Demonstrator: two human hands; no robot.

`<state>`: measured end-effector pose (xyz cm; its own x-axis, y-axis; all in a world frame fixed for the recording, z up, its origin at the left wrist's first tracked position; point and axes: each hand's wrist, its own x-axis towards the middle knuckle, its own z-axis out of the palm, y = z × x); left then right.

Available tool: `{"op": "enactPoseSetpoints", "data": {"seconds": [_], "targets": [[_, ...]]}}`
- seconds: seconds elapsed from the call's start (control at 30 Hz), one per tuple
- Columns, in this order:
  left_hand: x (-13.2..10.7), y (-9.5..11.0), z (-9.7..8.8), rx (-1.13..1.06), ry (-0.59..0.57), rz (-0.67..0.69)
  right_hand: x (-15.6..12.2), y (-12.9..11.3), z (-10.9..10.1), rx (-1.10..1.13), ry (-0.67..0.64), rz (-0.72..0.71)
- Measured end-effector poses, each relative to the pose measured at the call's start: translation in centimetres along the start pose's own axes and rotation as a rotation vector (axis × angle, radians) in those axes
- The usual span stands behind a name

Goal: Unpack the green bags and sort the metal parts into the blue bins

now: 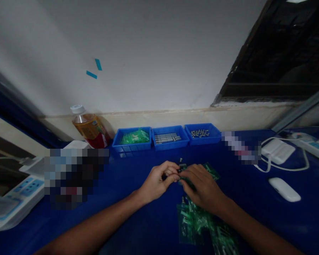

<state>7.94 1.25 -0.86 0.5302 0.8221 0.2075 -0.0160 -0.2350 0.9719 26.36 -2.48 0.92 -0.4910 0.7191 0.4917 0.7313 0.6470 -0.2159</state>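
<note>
My left hand (159,180) and my right hand (202,186) meet over the blue table (138,219), fingers curled together. Between their fingertips sits a small dark part (181,168) on a green circuit board (211,170), which pokes out past my right hand. My left fingers pinch at the part; my right hand presses down on the board. Below my right wrist lie more green boards (194,221) in a loose pile.
Three blue bins line the wall: green boards (134,137), grey parts (168,137), small metal parts (200,133). A drink bottle (89,127) leans at the left. A white device (13,202) sits far left; a white oblong object (284,189) and cabled boxes (278,150) sit right.
</note>
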Motion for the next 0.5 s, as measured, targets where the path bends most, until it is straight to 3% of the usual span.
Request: {"op": "enactPoseSetpoints", "data": {"seconds": [0.3, 0.5], "targets": [[-0.3, 0.7, 0.0, 0.102, -0.018, 0.084, 0.2, -0.1, -0.1, 0.111, 0.095, 0.064], [-0.3, 1.3, -0.1, 0.262, 0.016, 0.076, 0.0, -0.1, 0.1, 0.160, 0.075, 0.094]]}}
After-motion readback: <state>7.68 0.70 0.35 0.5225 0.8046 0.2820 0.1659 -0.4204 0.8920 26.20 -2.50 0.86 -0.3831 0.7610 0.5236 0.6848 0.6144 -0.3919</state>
